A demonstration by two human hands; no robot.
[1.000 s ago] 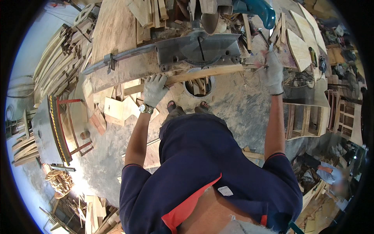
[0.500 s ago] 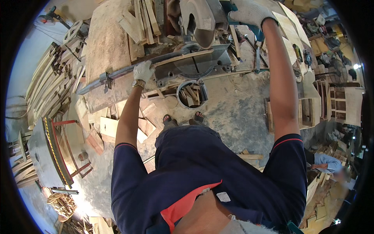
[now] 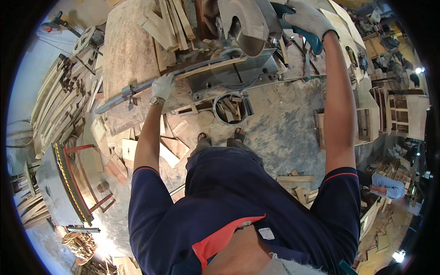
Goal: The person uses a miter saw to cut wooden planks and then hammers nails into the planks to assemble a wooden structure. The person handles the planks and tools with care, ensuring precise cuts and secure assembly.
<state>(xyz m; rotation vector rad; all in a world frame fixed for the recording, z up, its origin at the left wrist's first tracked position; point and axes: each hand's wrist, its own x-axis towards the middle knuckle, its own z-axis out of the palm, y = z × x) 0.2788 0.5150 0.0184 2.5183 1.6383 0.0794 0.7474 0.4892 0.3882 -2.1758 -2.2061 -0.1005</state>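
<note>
While beside left grip [image 3: 162,88], wooden strip [image 3: 211,67].

Wooden strip [image 3: 211,67] (matt), metal guard [image 3: 253,22]

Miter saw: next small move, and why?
Probably ease the saw head down slowly with the right hand: that hand is on the teal handle, the wooden strip lies across the grey base with its right end near the slot, and the left hand is at the strip's other end, well clear of the slot.
</note>
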